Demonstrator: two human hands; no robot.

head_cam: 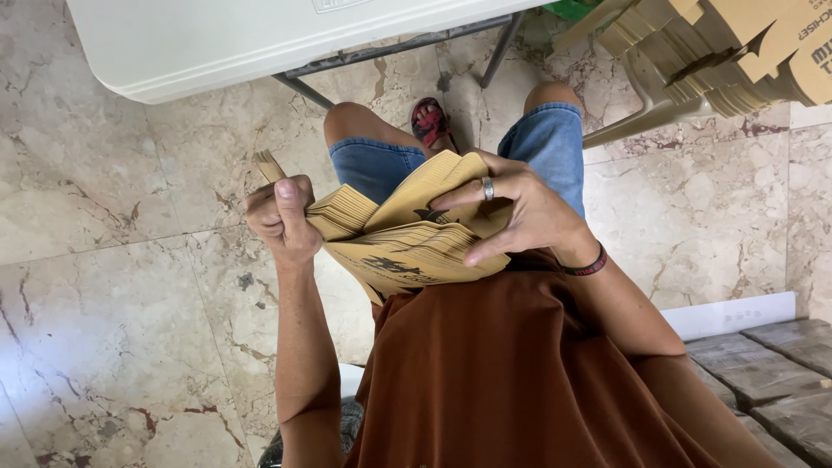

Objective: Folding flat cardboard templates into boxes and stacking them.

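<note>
Over the lap, seen from the head camera, a seated person is holding a thick bundle of flat tan paper sheets (pixel 407 238) above their knees. The left hand (pixel 279 217) is gripping the bundle's left edge, its fingers curled shut around the stacked sheets and the thumb lying upright along them. The right hand (pixel 520 212) is spreading over the top of the bundle from the right, fingers splayed and pressing down, with the fingertips parting the sheets so that the upper ones are lifting away from the lower. A silver ring (pixel 487 188) is sitting on one finger of that hand, and a dark wristband (pixel 588 263) is circling the wrist. The sheets are showing dark printed marks on their tan faces, near the fold and along the lower edge.

Beneath the bundle, denim shorts (pixel 546 143) are covering the thighs, and a red sandal (pixel 431 121) is resting on the marble floor (pixel 113 286) between the knees. A rust-brown shirt (pixel 511 373) is filling the lower middle of the view. At the top, a white folding table (pixel 260 39) is standing on grey metal legs. At the upper right, a tall stack of flattened brown cardboard packs (pixel 737 52) with dark lettering is lying on a pale plastic chair (pixel 650 108).
</note>
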